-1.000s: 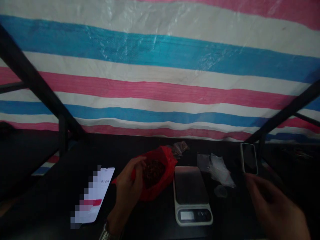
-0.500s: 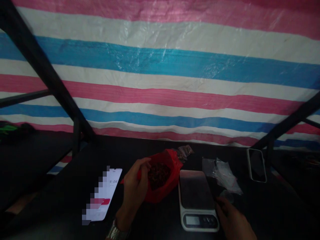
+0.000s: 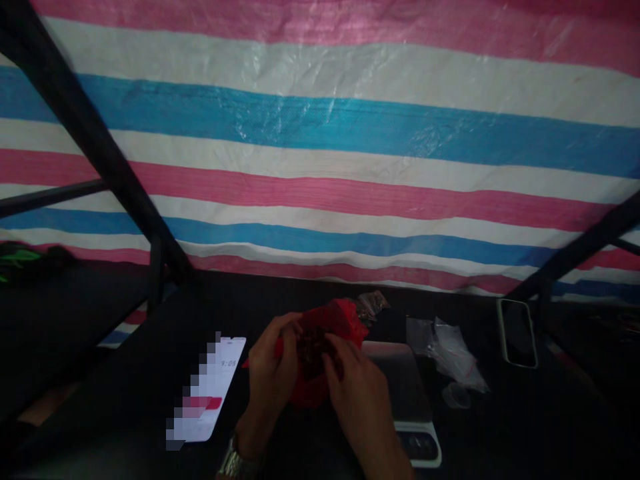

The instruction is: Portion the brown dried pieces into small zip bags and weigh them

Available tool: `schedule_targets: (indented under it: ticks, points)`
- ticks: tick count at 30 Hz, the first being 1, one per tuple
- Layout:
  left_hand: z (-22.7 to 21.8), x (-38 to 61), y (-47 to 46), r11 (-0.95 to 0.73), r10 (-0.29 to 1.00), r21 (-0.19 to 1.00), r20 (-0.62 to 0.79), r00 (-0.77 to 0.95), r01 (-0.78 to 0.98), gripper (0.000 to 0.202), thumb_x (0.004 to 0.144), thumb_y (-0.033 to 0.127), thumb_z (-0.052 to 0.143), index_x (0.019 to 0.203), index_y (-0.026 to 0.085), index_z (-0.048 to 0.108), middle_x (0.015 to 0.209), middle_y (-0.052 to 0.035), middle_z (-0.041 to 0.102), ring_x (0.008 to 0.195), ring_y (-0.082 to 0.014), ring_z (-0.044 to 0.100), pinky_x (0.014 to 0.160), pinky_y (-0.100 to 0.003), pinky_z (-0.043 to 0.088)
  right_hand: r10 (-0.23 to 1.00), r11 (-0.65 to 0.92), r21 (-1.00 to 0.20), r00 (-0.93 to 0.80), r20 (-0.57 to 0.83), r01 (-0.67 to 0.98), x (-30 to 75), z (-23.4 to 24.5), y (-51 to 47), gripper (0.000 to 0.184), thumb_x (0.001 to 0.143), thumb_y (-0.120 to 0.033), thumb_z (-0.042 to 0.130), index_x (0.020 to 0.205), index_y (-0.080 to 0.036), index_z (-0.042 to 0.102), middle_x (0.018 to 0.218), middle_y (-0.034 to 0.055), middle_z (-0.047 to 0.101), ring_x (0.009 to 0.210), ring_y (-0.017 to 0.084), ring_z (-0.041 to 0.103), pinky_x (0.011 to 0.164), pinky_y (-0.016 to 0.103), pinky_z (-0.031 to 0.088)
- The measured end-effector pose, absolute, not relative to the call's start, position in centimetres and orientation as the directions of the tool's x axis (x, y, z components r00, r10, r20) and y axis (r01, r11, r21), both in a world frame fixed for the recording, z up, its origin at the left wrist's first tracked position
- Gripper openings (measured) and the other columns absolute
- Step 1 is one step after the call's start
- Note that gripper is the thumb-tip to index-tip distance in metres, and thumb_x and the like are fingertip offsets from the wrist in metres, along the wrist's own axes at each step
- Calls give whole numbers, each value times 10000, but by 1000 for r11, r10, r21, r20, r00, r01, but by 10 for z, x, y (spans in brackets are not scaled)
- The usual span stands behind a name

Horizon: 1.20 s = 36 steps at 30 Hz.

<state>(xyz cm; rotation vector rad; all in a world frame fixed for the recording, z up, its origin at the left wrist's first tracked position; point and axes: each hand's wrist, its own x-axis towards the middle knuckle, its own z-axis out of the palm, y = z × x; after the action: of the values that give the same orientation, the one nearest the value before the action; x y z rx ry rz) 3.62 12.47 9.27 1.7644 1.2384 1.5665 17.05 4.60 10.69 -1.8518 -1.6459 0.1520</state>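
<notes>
Small dark reddish-brown pieces (image 3: 311, 350), too dim to name, lie inside an open red plastic bag (image 3: 333, 313) on the black table. My left hand (image 3: 273, 357), with a metal watch on the wrist, is closed on the bag's left rim. From the right, my right hand (image 3: 355, 383) reaches into the bag's mouth, its thumb and fingers curled among the pieces; the fingertips are partly hidden. Beside that hand is a white digital scale (image 3: 407, 383) with a dark plate, its left part and some of its display covered by the hand and forearm.
A lit phone (image 3: 220, 387) showing a timer lies left. Small filled bags (image 3: 373, 303) sit behind the red bag. Clear plastic bags (image 3: 453, 350), a small clear round cup (image 3: 456, 395) and another phone (image 3: 517, 333) are at right. Black frame bars and a striped sheet (image 3: 350, 193) stand behind.
My right hand has moved left from the scale's right side into the red bag. My left hand stays at the bag's rim. The small clear cup is now uncovered.
</notes>
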Motion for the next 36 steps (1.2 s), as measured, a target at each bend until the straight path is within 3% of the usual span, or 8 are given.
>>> schedule_targets:
  ticks: [4,6,9,10,13,19,28,36]
  points:
    - [94,44,122,-462,863,843,499,-78,276,249,1000,293,511,982,219,749,765,3,697,698,-151,675,673,-254,553,833,61,-604,293,469,794,213,115,40,318,1039,-304,509,1148,-273,806,1098,54,841,941,217,804,864,304,613]
    - [95,47,121,-460,868,853,490,-76,248,248,1003,286,508,977,218,746,765,5,688,697,-146,666,678,-250,549,754,-100,-591,448,480,801,254,124,41,324,1021,-368,541,1163,-234,800,1029,80,837,878,232,792,803,313,603]
    - [96,50,120,-458,874,859,483,-62,231,247,993,269,505,974,215,745,764,6,686,698,-142,664,681,-246,546,855,-422,-353,496,150,835,309,129,59,310,997,-317,562,1159,-220,808,1074,105,835,948,274,794,776,337,566]
    - [96,50,120,-459,874,857,483,-56,233,249,987,264,505,977,215,749,763,6,687,699,-143,666,685,-247,546,897,-431,-256,443,-13,865,322,128,67,294,980,-272,578,1147,-228,816,1084,100,838,985,271,795,785,328,554]
    - [96,49,121,-466,868,851,493,-60,242,250,978,256,510,974,216,756,758,7,692,698,-145,670,690,-250,548,913,-402,-191,378,-152,895,345,119,88,189,890,-199,686,953,-266,851,1019,56,852,1000,255,800,784,292,524]
    - [92,44,122,-484,858,842,510,-57,238,240,994,238,511,980,215,750,763,11,694,700,-139,669,686,-240,544,864,-497,-89,482,-147,863,366,110,105,282,950,-186,603,1100,-196,842,1161,182,819,1099,347,783,831,373,537]
    - [88,30,123,-503,845,818,534,-43,279,229,997,221,523,1020,218,751,771,23,691,718,-131,686,696,-220,552,821,-561,-18,554,-136,828,369,101,114,286,1010,-248,576,1207,-220,782,1189,171,807,1140,334,770,841,341,541]
    - [89,19,124,-495,840,809,539,-61,317,236,1004,229,523,1014,218,758,792,11,722,720,-141,702,685,-227,562,862,-506,-87,500,-85,858,360,111,112,262,1012,-205,553,1079,-222,806,1130,144,822,1091,309,785,824,324,544]
